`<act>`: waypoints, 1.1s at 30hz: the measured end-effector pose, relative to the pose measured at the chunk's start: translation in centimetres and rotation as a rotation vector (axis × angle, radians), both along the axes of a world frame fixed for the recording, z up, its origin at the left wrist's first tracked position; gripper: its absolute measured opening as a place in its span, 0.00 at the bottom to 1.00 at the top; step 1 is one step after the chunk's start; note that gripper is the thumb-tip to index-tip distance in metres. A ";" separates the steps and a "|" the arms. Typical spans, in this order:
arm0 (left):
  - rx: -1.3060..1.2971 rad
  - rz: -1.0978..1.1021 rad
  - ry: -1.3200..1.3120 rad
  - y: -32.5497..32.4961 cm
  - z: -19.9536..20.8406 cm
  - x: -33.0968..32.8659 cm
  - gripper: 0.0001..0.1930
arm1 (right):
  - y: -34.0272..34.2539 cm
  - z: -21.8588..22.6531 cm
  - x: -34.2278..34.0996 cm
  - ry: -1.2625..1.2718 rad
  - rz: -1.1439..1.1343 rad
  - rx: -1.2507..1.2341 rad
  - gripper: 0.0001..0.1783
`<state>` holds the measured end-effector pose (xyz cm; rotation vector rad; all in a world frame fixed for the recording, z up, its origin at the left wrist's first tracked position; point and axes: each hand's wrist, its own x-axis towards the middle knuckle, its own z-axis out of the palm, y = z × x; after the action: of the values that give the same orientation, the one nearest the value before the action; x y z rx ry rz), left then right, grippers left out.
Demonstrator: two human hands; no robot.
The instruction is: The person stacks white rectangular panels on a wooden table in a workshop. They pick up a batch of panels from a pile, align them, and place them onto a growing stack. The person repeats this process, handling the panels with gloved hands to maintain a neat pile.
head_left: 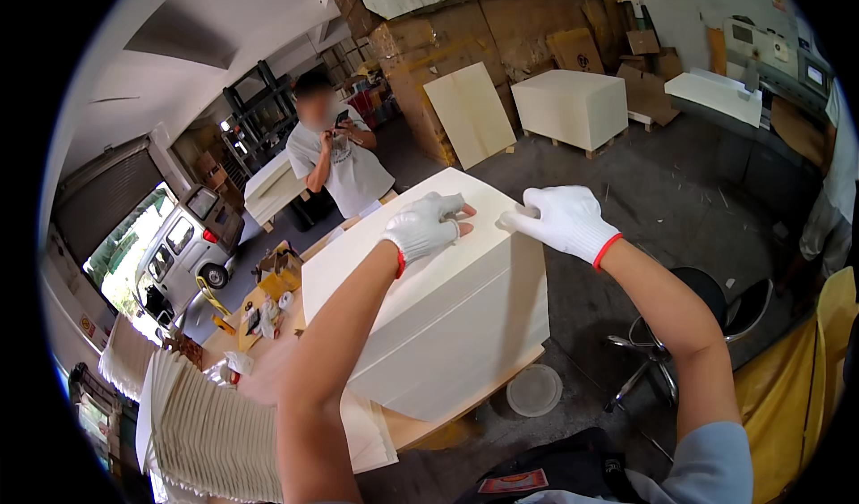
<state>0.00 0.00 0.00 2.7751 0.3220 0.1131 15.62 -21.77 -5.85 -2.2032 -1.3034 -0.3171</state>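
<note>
1. Stack of white sheets (447,352) stands on a wood-topped counter (429,433), directly in front of the person.
2. Left hand (428,226), gloved in white, lies palm down on top of the stack, fingers extended and loosely spread, bare fingertips showing.
3. Right hand (562,217), also gloved, is at the stack's far right corner, thumb and fingers bent toward it; from this angle I cannot tell whether it pinches a sheet.
4. Ridged pale pile (215,423) sits left of the stack.
5. Another person (335,159) stands beyond, holding a dark device (342,119).
</note>
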 end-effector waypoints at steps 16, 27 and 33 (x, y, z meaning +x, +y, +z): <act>-0.349 -0.010 -0.288 -3.2 -2.3 -0.8 0.18 | 4.0 -1.2 0.1 0.557 0.178 0.493 0.35; -0.420 -0.118 -0.340 -2.3 -3.6 -0.2 0.29 | 4.2 -2.6 -0.4 0.388 0.140 0.629 0.31; -0.278 -0.090 -0.416 -3.0 -3.1 -0.8 0.28 | 3.9 -2.3 -0.6 0.428 0.130 0.548 0.31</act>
<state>-0.80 -2.96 -3.07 2.4098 0.0955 0.5680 15.06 -17.91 -8.11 -1.6042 -0.9729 -0.1204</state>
